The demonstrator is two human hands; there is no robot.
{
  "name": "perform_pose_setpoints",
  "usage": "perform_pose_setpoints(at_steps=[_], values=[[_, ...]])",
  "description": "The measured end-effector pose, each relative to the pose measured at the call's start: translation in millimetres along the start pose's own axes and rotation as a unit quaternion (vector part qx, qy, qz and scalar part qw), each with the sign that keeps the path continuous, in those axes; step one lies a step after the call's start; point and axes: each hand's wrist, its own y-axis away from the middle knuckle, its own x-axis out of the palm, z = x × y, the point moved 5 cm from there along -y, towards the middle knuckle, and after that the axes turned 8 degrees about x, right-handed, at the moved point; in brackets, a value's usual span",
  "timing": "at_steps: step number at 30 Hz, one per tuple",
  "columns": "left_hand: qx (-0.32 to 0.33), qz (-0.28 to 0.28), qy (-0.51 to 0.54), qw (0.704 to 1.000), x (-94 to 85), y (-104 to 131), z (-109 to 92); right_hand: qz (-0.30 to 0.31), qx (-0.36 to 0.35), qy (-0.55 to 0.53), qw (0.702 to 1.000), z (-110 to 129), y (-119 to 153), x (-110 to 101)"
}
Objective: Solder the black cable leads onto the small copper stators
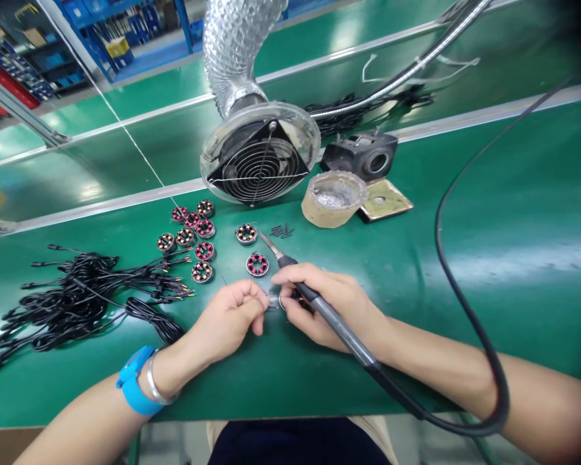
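Note:
My right hand (339, 307) is closed around a soldering iron (326, 313), whose tip points up and left. Its lower fingers are also against a small round part (285, 300), mostly hidden by the hand. My left hand (237, 313) pinches a thin wire (272, 297) close to that part; the rest of what lies in its fingers is hidden. Just beyond my hands sit a wound motor stator with red coils (257, 265) and a stator with copper-coloured coils (246, 234). Short black tube pieces (283, 230) lie beside them.
Several more stators (203, 248) stand in a group left of centre. A heap of black cables (77, 297) lies at left. A fume extractor (259, 168) hangs behind, with a round pot (333, 200), a sponge tray (386, 199) and a black iron holder (363, 155) nearby. The iron's cord (445, 258) loops right.

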Motion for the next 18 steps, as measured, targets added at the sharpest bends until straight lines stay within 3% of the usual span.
perform_pose_setpoints(at_steps=[5,12,18], values=[[0.014,-0.011,-0.042,0.999,-1.4,0,0,-0.019,-0.033,-0.008,0.999,8,0,-16],[0.019,-0.008,-0.077,0.997,0.2,6,4,0.010,-0.006,-0.032,0.999,10,5,-52],[0.023,-0.009,-0.080,0.996,0.5,6,4,0.037,0.028,-0.106,0.993,8,4,-56]])
